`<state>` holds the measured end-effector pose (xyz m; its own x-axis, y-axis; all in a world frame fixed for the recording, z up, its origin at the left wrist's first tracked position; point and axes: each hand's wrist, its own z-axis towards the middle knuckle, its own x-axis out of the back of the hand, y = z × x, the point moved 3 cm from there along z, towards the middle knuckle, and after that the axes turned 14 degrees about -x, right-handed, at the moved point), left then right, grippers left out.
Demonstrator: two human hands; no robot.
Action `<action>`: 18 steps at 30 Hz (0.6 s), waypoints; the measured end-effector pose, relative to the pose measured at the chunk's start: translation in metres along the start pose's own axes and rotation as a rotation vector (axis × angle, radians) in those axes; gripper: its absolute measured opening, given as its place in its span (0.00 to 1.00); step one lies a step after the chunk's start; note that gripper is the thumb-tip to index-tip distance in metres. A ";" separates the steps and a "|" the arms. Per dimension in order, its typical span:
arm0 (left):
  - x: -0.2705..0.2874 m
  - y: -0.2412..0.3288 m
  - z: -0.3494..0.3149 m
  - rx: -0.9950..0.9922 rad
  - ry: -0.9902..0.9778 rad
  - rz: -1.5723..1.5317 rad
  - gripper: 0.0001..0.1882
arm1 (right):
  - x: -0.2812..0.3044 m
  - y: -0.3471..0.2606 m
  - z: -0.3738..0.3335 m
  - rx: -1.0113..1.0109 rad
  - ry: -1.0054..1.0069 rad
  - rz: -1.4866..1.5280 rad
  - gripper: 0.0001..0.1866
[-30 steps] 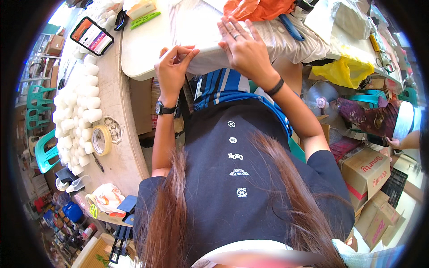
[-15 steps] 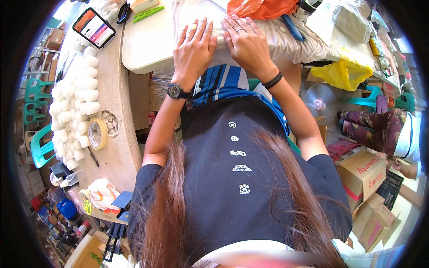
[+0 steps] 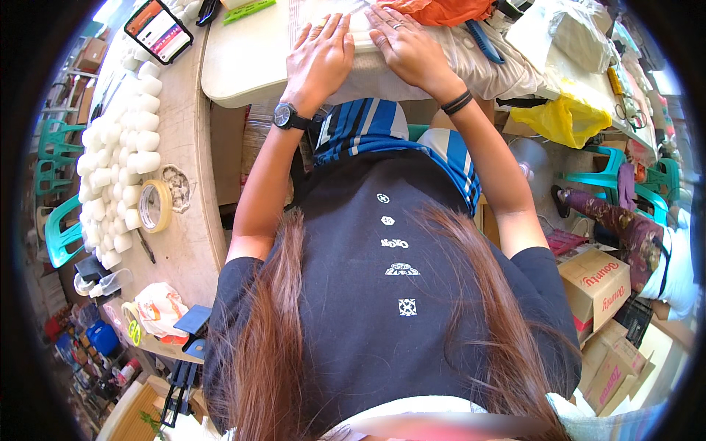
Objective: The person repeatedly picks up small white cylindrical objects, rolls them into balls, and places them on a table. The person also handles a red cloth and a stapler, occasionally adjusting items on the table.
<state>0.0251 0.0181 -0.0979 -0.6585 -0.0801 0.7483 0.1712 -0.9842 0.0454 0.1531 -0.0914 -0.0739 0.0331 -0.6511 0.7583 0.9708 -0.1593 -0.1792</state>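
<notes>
My left hand (image 3: 321,62) lies palm down with straight fingers on the near part of the white table (image 3: 243,70). It holds nothing; rings and a watch show on it. Beside it, a small gap away, my right hand (image 3: 412,55) also rests flat, fingers stretched and slightly apart, with nothing in it. White cloth (image 3: 489,81) is bunched by the right hand and hangs over the table's front edge. An orange piece of fabric or plastic (image 3: 448,10) lies just beyond the right fingertips. Near it is a blue curved strip or handle (image 3: 485,42).
On the wooden table at left stand a phone (image 3: 158,33), many white cylindrical pieces (image 3: 121,151) and a tape roll (image 3: 156,206). A yellow plastic bag (image 3: 566,121) hangs at right. Cardboard boxes (image 3: 596,283) and another person's patterned trousers (image 3: 621,228) are at lower right.
Both hands have slid a little farther forward on the table, still flat. The view has shifted slightly. The other person at right has changed leg position.
</notes>
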 end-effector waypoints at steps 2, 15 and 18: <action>0.001 -0.003 -0.001 -0.032 -0.014 -0.001 0.24 | -0.004 0.003 0.001 -0.035 -0.060 0.010 0.23; -0.004 -0.017 0.006 0.038 -0.119 -0.162 0.25 | 0.013 0.002 0.004 -0.223 0.049 -0.097 0.23; -0.003 -0.015 0.006 0.040 -0.138 -0.135 0.26 | 0.049 0.046 0.003 -0.365 0.526 0.045 0.14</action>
<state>0.0290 0.0345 -0.0971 -0.5709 0.0771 0.8174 0.1193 -0.9772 0.1756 0.2001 -0.1285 -0.0426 -0.1385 -0.9253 0.3529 0.8249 -0.3050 -0.4759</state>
